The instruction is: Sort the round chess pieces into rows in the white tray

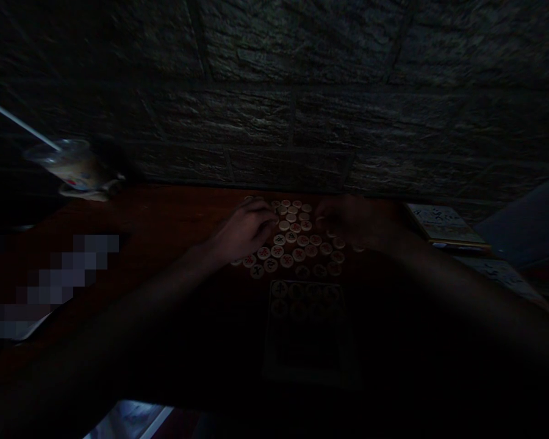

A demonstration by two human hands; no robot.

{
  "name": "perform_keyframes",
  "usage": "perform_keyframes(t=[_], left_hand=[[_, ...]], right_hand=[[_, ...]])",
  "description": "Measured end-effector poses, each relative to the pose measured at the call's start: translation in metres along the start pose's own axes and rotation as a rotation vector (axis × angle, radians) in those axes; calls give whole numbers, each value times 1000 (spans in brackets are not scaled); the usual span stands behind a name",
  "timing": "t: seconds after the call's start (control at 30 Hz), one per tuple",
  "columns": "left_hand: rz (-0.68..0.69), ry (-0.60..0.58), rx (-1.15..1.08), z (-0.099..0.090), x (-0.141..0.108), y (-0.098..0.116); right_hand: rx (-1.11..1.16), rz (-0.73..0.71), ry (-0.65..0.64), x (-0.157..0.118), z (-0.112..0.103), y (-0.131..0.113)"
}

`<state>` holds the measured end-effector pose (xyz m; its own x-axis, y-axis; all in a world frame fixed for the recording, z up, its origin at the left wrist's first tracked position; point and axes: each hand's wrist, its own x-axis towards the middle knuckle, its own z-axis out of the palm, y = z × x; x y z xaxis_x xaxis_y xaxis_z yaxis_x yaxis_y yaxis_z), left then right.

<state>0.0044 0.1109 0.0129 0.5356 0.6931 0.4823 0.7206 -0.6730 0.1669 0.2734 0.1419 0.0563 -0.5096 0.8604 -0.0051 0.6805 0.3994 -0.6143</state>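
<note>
On the dark reddish wooden table, several round xiangqi pieces (295, 228) lie flat in a loose cluster, some marked with red characters and some with dark ones. My left hand (251, 227) rests at the cluster's left side, its fingers curled down over the edge pieces; what is under the fingertips is hidden. Across the cluster, my right hand (354, 221) has its fingers bent together, with a pale piece (320, 218) at the tips. Nearer to me lies a shallow rectangular box (312, 372), very dark, with rows of pieces along its far end.
A plastic cup (75, 161) with a white straw stands at the far left by the stone-textured wall (265, 116). Printed boxes or books (446, 224) lie at the right. A blurred-out flat item (50, 292) lies at the left. Deep shadow covers the near table.
</note>
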Motion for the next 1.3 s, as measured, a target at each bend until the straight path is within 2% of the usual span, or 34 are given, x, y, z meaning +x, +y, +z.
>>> perform_keyframes(t=[0.1, 0.17, 0.3, 0.43, 0.57, 0.7, 0.8, 1.0, 1.1, 1.3], left_hand=[[-36, 26, -61, -4, 0, 5], [-84, 62, -131, -8, -1, 9], [-197, 119, -344, -15, -9, 25], [-239, 103, -568, -21, -14, 54], [-286, 96, -777, -22, -14, 83], [-275, 69, -931, -19, -14, 95], [-316, 97, -962, -17, -15, 97], [-487, 72, -1101, -22, -13, 102], [-553, 43, -1155, -23, -11, 104], [-508, 34, -1119, -20, -16, 109]], right_hand=[[80, -93, 97, 6, -3, 1], [228, -130, 122, 5, -5, -3], [581, -10, 66, -15, -5, -14], [745, 76, 31, -43, 3, -21], [956, 88, 138, -62, 22, -28], [1004, 36, 226, -68, 46, -37], [1043, 28, 245, -72, 54, -43], [1132, 19, 133, -80, 52, -45], [1131, 18, 129, -83, 50, -45], [1085, 40, 198, -84, 51, -46]])
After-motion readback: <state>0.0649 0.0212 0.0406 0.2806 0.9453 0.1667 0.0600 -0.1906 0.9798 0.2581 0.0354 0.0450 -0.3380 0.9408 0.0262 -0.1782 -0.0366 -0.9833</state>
